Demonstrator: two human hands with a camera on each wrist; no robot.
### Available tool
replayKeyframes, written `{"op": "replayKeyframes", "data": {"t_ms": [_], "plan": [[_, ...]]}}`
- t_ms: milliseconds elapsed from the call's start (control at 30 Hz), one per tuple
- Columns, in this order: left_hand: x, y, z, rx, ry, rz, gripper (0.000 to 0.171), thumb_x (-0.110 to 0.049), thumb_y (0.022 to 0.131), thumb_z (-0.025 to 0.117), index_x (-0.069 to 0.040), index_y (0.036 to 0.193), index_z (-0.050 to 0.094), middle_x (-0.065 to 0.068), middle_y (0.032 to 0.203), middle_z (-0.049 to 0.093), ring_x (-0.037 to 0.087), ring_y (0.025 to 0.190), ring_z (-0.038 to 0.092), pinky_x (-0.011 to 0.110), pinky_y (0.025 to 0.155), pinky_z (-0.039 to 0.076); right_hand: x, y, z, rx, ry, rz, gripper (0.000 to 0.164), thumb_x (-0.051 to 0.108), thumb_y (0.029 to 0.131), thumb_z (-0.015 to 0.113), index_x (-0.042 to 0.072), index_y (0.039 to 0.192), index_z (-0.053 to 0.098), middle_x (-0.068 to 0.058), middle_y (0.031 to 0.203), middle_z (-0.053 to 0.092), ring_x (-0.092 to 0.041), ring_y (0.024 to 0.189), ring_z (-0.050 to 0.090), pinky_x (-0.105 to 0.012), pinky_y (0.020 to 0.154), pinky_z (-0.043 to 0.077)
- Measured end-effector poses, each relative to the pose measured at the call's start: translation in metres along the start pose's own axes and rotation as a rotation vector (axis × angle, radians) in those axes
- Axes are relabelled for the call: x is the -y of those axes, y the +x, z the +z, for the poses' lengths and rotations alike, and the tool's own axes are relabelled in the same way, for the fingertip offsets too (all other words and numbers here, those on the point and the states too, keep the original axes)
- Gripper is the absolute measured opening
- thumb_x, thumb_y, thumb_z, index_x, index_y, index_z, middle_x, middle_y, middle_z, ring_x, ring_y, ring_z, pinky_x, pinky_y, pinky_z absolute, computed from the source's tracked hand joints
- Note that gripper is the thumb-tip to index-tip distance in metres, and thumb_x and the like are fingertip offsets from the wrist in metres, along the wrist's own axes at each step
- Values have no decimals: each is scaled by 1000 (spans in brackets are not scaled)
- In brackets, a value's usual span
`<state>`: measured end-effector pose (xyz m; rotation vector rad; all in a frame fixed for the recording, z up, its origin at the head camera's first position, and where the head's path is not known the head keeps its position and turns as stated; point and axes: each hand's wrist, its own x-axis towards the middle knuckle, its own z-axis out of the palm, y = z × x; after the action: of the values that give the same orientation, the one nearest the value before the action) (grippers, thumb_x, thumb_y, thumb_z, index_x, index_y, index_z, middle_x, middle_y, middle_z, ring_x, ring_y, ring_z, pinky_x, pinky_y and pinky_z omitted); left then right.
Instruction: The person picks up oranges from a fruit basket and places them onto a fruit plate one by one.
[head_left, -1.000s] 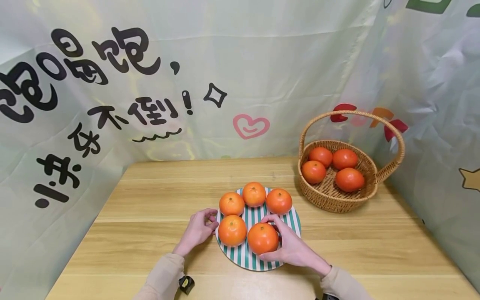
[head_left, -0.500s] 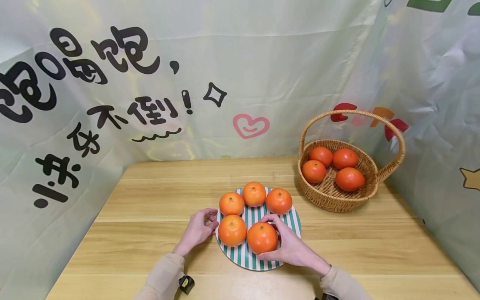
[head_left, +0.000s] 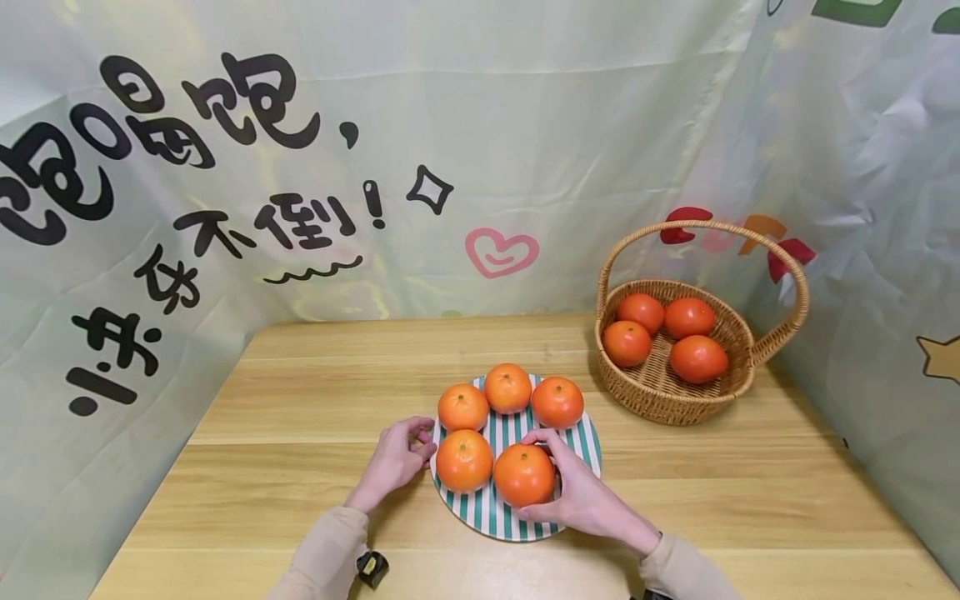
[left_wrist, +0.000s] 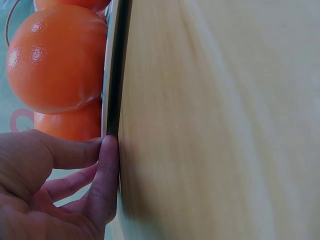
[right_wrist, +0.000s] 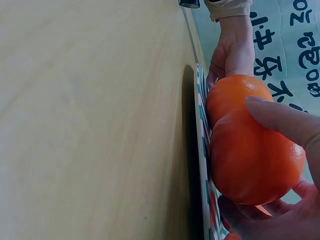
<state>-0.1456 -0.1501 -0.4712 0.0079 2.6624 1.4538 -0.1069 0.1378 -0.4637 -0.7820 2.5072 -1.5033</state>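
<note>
On the wooden table lies a round plate (head_left: 480,515) with green and white stripes, bearing several smooth, glossy oranges. My right hand (head_left: 581,492) grips the near-right orange (head_left: 524,476), thumb on its near side and fingers round its far side. In the right wrist view this orange (right_wrist: 255,160) sits at the striped surface, in front of another orange (right_wrist: 237,92). At the plate's left edge is my left hand (head_left: 399,457). The left wrist view shows its thumb and a finger (left_wrist: 106,170) pinching the rim, beside an orange (left_wrist: 57,60).
A wicker basket (head_left: 663,408) with a tall arched handle stands at the back right, holding several redder round fruits (head_left: 699,359). Printed cloth (head_left: 420,100) hangs behind the table (head_left: 315,375) and along its sides.
</note>
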Motion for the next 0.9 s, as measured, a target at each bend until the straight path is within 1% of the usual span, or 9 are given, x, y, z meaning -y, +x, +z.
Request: {"op": "replayKeyframes", "data": {"t_ms": [267, 633, 800, 900], "plan": [[0, 0, 0, 1, -1, 2, 38, 8, 86, 67, 6, 124, 63, 11, 92, 61, 13, 63, 57, 22, 57, 58, 0, 1, 1, -2, -36, 2, 76, 24, 72, 91, 21, 130, 43, -1, 129, 54, -14, 118, 54, -30, 104, 48], [1, 1, 0, 2, 8, 0, 38, 8, 87, 67, 5, 124, 63, 12, 93, 62, 13, 65, 57, 23, 58, 59, -1, -1, 4, -13, -89, -11, 78, 22, 71, 92, 24, 131, 42, 0, 129, 54, -17, 119, 54, -37, 104, 49], [1, 0, -2, 7, 27, 15, 39, 8, 87, 68, 6, 125, 62, 12, 94, 62, 14, 66, 57, 22, 58, 58, -1, -3, 5, -5, -90, -13, 81, 20, 70, 92, 23, 133, 41, 0, 131, 53, -17, 121, 53, -37, 105, 48], [1, 1, -1, 6, 22, 11, 38, 8, 87, 68, 6, 125, 63, 12, 93, 62, 13, 66, 57, 22, 58, 58, -1, -3, 5, -6, -92, -14, 82, 20, 69, 92, 23, 133, 41, 1, 132, 53, -17, 121, 53, -37, 106, 48]]}}
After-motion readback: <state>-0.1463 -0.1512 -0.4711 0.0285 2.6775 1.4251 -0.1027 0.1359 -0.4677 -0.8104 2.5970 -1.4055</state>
